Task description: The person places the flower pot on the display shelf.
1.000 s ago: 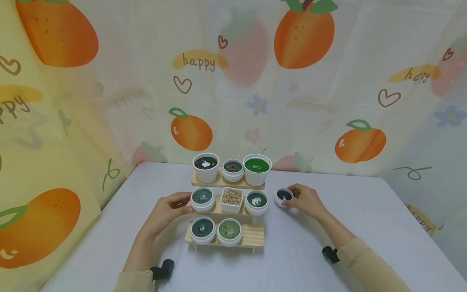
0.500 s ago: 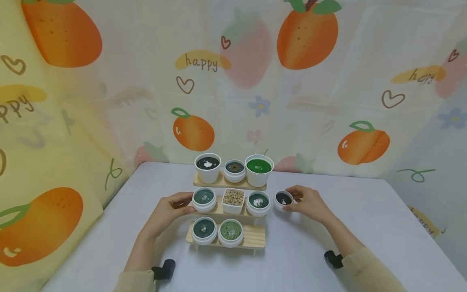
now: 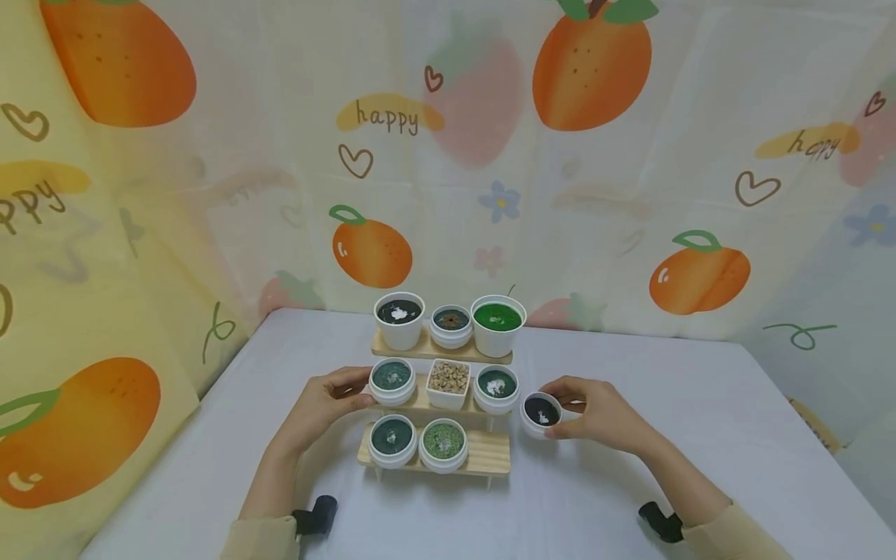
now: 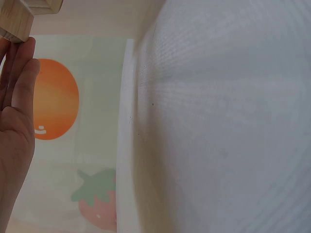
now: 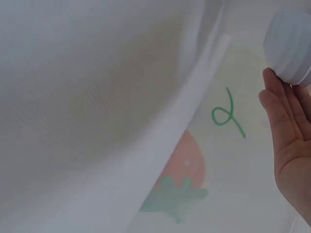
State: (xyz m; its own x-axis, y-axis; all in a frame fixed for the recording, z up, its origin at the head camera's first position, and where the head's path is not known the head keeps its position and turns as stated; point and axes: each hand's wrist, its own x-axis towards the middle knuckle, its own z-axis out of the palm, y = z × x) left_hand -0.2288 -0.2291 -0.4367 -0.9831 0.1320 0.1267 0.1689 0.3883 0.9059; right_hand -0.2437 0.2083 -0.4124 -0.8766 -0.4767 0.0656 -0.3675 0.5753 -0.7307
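A three-tier wooden stand (image 3: 488, 453) holds several small white cups of dark green or black contents, sprinkled green and brown bits. My left hand (image 3: 327, 400) grips the left end of its middle tier, beside a cup of dark green (image 3: 392, 381). In the left wrist view, the fingertips lie against the wooden board end (image 4: 17, 22). My right hand (image 3: 595, 411) holds a small round white cup (image 3: 540, 414) of black contents with a white fleck between thumb and fingers, just right of the stand. The right wrist view shows the cup's white side (image 5: 289, 46) above the fingers.
On the middle tier stands a square white cup of tan bits (image 3: 448, 379). Two taller white cups, one with black (image 3: 399, 325) and one with bright green (image 3: 498, 323), flank a smaller cup (image 3: 451, 323) on top. A fruit-printed cloth (image 3: 595, 171) hangs behind the white-covered table (image 3: 616, 498).
My right hand has brought the small white cup nearer to me and slightly left, level with the gap between the middle and lower tiers. The left hand has kept its place on the stand.
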